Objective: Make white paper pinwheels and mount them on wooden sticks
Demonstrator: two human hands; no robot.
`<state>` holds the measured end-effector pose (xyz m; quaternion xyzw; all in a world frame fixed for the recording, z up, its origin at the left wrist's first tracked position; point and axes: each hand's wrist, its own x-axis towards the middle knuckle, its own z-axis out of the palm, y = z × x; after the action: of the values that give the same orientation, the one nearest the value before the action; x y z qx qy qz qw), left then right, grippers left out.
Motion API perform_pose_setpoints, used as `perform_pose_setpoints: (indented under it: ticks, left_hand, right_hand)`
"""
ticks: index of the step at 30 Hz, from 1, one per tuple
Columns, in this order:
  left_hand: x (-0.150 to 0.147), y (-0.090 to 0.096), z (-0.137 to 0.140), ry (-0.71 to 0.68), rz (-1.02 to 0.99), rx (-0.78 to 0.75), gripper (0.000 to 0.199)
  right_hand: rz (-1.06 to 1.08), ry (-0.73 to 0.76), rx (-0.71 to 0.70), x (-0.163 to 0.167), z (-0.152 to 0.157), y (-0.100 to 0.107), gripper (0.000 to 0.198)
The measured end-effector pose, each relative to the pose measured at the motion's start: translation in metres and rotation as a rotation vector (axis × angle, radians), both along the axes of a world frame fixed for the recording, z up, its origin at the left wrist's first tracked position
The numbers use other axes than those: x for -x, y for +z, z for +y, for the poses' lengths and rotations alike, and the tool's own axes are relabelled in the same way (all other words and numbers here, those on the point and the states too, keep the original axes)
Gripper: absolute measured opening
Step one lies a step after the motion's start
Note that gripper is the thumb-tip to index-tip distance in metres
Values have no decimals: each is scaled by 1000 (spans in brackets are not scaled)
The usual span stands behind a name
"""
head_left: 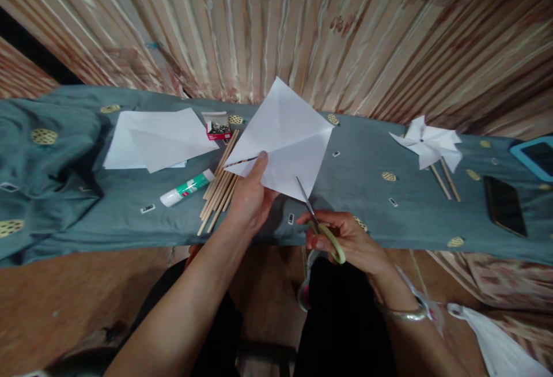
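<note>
My left hand (253, 198) pinches a square sheet of white paper (280, 129), thumb on top and fingers beneath. Crease lines cross the sheet, and a slit runs inward from its left corner. Pale green-handled scissors (330, 241) are in my right hand (341, 236), the fingers around the handles. The upper blade lies over the paper near its lower corner; the other blade seems hidden under the sheet. Below the paper's left corner lie several wooden sticks (220, 192). A glue stick (188, 188) rests beside them.
White sheets (159, 135) lie at the left, near a small red box (218, 127) of metal pins. To the right are paper pinwheels (427, 140) on sticks, a dark phone (504, 205) and a blue-cased device (536, 155). A green cloth (363, 158) covers the narrow table before a curtain (259, 31).
</note>
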<state>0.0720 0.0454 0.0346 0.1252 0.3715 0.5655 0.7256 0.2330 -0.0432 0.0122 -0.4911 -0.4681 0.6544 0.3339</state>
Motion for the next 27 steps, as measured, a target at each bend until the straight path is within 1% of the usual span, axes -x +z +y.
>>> perform_pose_setpoints:
  ticks: [13, 18, 23, 27]
  left_hand:
    - [1, 1, 1, 11, -21, 8, 22]
    - [1, 2, 1, 13, -26, 16, 22]
    - [1, 2, 0, 10, 3, 5, 21]
    - [-2, 0, -3, -3, 9, -9, 21]
  right_hand:
    - [44, -83, 50, 2, 2, -3, 41]
    - [68, -90, 67, 3, 2, -3, 39]
    - [46, -71, 50, 2, 3, -6, 44]
    - [-22, -40, -3, 1, 2, -5, 49]
